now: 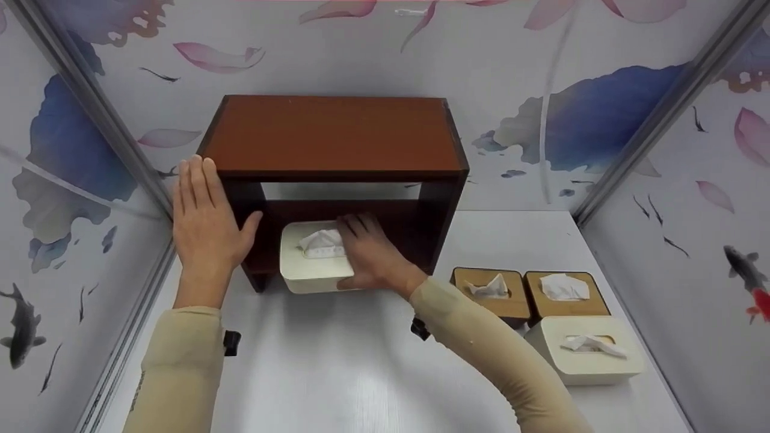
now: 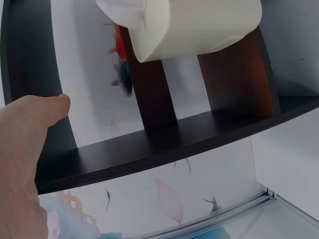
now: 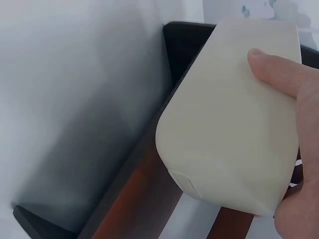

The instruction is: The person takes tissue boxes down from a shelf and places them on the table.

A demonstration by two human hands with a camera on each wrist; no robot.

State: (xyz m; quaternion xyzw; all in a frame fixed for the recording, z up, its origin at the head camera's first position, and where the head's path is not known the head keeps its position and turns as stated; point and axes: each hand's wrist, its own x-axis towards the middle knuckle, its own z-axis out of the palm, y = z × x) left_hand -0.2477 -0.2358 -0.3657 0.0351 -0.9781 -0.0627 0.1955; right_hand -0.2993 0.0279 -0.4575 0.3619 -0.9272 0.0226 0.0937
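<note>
A cream tissue box [image 1: 316, 285] with a white tissue sticking up from its top is at the open front of a reddish-brown wooden shelf [image 1: 337, 132]. My right hand [image 1: 376, 255] grips this box by its right end, the thumb [image 3: 271, 69] on the near face and the fingers over the far side. The box's underside shows in the left wrist view, above the shelf's lower board. My left hand [image 1: 207, 222] lies flat along the shelf's left side panel, fingers straight and thumb [image 2: 52, 109] spread towards the opening.
On the white table [image 1: 337, 373] at right stand two brown-topped tissue boxes, a left one [image 1: 466, 279] and a right one [image 1: 535, 282]. In front of them is another cream tissue box [image 1: 601, 379]. Printed panels [image 1: 361, 66] with metal corner rails enclose the table.
</note>
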